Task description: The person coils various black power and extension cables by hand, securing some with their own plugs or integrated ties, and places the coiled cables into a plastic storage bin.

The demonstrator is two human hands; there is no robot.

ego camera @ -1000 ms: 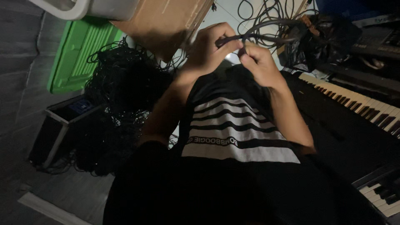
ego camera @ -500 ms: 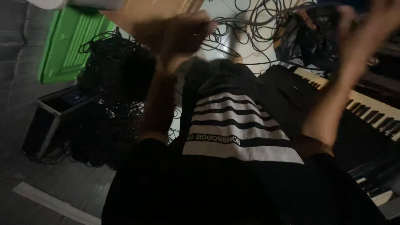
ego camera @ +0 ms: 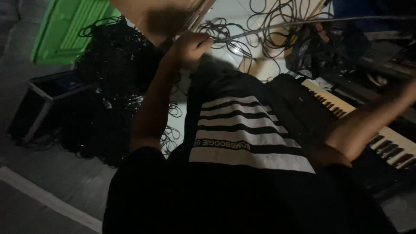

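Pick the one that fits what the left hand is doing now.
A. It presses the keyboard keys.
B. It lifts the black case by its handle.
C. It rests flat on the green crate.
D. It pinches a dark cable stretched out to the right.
D: the left hand is closed on a cable that runs taut toward the right, well clear of the keyboard.

Matt rubbery cable (ego camera: 277,25), glossy plastic keyboard keys (ego camera: 392,143), cardboard box (ego camera: 164,15)

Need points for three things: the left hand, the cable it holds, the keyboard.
left hand (ego camera: 190,50), head view, on the knuckles of the closed fist.
cable (ego camera: 277,25), head view, on the taut stretch running right from the fist.
keyboard (ego camera: 333,107), head view, on the pale keys near its upper end.
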